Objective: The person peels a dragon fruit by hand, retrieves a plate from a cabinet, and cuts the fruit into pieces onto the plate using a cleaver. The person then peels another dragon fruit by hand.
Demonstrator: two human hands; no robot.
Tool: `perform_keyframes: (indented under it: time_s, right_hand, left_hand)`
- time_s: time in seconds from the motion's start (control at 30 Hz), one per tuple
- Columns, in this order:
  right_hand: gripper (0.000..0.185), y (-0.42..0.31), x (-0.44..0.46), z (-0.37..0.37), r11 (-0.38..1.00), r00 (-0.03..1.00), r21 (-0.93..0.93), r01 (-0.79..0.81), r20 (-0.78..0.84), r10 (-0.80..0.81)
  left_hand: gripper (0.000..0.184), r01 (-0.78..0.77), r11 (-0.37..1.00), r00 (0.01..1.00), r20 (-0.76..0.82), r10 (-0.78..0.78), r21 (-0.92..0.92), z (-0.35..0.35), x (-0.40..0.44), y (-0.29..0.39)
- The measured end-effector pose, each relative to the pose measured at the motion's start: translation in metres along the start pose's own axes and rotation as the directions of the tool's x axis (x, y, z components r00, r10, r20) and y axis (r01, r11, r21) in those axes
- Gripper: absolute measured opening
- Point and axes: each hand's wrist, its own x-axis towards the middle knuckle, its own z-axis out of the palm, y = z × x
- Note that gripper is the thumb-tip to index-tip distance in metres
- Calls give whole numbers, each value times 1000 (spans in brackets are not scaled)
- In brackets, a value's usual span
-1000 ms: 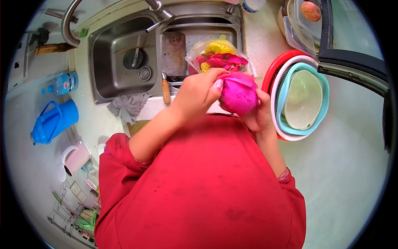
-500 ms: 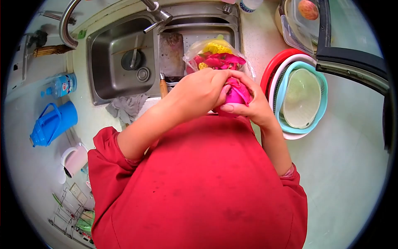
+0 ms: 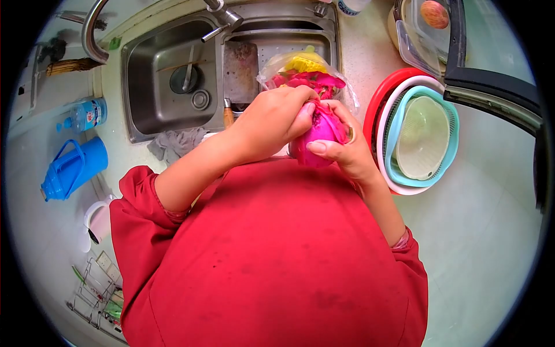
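Note:
A bright pink dragon fruit (image 3: 317,139) is held between both hands close to the red garment, just below a plastic bag. My left hand (image 3: 280,121) pinches the peel at the fruit's top, fingers closed on it. Wrapped round the fruit's right side is my right hand (image 3: 347,144), its thumb lying across the front. The clear plastic bag (image 3: 303,72) behind the hands holds red-pink peels and yellow netting. A wooden-handled tool (image 3: 228,114) lies at the sink's front edge, left of the fruit.
A double steel sink (image 3: 139,98) with a faucet (image 3: 225,20) lies ahead. Stacked basins and a colander (image 3: 425,139) stand right, below a container holding a round fruit (image 3: 435,14). A grey cloth (image 3: 173,144), blue thermos (image 3: 75,169) and bottle (image 3: 92,114) are left.
The fruit has turned in the hands and moved slightly left. My right hand has come round its front side, and my left hand has moved from its upper left onto the peel at the top.

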Motion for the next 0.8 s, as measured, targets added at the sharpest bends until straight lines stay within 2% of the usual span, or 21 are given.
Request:
perform_keyframes:
  time_s: [0.2,0.33,0.43,0.5,0.53,0.67,0.7,0.77,0.8]
  right_hand:
    - [64,10,4,0,989,999,140,-44,6,43]
    - [65,14,3,-2,990,1000,138,-21,-1,21]
    - [66,15,3,-1,988,1000,151,-4,-5,4]
    - [68,13,4,-1,991,1000,136,16,-7,-15]
    - [68,12,4,-1,997,999,60,40,-27,-39]
    - [69,1,4,1,943,984,-303,141,-60,-167]
    - [69,-2,5,1,900,977,-403,167,-53,-205]
    - [68,-5,6,3,903,983,-409,130,-64,-171]
    - [67,-6,6,3,904,986,-413,112,-70,-154]
  left_hand:
    - [24,76,995,997,5,-76,-67,1,-2,-4]
    - [26,79,989,997,5,-79,-125,2,-3,-5]
    - [27,201,937,980,61,-192,-285,-1,-3,-4]
    - [26,188,942,981,102,-166,-276,-8,0,-2]
    - [25,182,945,981,123,-153,-272,-11,1,-2]
    - [29,-38,998,994,107,33,48,-12,0,-6]
    - [29,-33,995,988,154,18,94,-13,0,-5]
    - [28,-30,982,969,244,-17,187,-17,3,-2]
    - [29,-32,984,966,259,-15,178,-17,3,-2]
